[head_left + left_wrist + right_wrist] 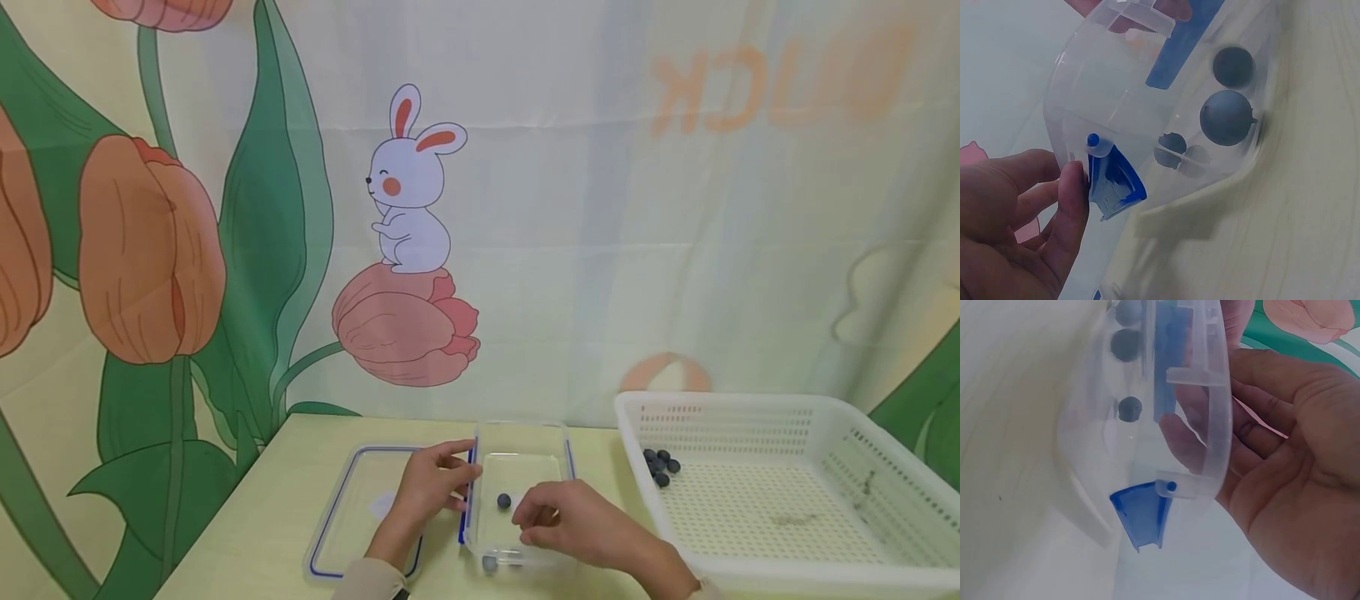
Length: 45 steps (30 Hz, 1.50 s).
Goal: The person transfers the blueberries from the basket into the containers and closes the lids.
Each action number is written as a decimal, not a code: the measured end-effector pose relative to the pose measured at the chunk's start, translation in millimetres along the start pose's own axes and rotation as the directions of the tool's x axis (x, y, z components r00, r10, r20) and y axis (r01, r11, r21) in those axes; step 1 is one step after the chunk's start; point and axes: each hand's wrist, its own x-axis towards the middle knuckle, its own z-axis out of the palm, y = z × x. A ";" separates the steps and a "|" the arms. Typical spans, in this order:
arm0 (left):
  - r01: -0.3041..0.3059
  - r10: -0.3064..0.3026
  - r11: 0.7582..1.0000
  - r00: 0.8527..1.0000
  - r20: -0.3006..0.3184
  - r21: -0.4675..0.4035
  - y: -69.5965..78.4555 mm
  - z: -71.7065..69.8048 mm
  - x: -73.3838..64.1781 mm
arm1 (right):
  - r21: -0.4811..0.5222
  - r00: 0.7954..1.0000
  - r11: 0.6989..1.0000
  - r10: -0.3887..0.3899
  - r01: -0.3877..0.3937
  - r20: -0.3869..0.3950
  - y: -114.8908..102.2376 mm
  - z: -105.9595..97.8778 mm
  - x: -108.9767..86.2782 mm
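A clear plastic food container (521,442) with blue side latches stands on the table, several blueberries (1227,117) on its floor. My left hand (438,479) grips its left side, fingers at the rim beside a hanging blue latch (1113,178). Over the inside of the container, my right hand (581,521) is loosely bent, its fingers reaching past the wall. Between those fingertips no berry shows. One blueberry (504,501) lies just left of the right fingertips; others show through the near wall. In the right wrist view, a blueberry (1130,409) sits near the fingers.
Left of the container lies its clear lid (352,492) with a blue seal, partly behind the left forearm. A white perforated basket (787,562) stands at the right, with several blueberries (661,481) in its left corner. A printed curtain (570,208) hangs behind the table (247,533).
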 end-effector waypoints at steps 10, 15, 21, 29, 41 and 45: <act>0.000 0.000 1.000 1.000 -0.004 -0.023 -1.8 0.9 1.4 | -0.022 0.998 1.000 0.003 -0.004 -0.060 -17.8 -24.0 -8.0; 0.006 -0.006 0.999 1.000 0.012 -0.043 -2.9 -0.1 1.4 | -0.067 0.995 0.997 -0.037 0.031 -0.093 -28.0 -42.9 -13.3; 0.006 -0.005 1.000 1.000 0.009 -0.030 -1.5 -1.9 1.4 | -0.171 0.987 0.984 -0.082 0.057 -0.139 -39.5 -70.8 -21.5; 0.003 -0.003 1.000 1.000 0.001 -0.021 -2.3 -2.3 0.3 | -0.180 0.988 0.984 -0.011 -0.018 -0.154 -44.5 -114.7 -26.9; -0.002 0.002 1.000 1.000 0.003 -0.031 -2.7 -1.5 0.4 | -0.248 0.983 0.965 0.045 -0.089 -0.179 13.4 -169.5 -33.6; -0.010 0.010 0.999 1.000 0.002 -0.035 -2.3 -0.9 0.1 | -0.209 0.979 0.970 0.086 -0.125 -0.186 32.3 -177.0 -36.9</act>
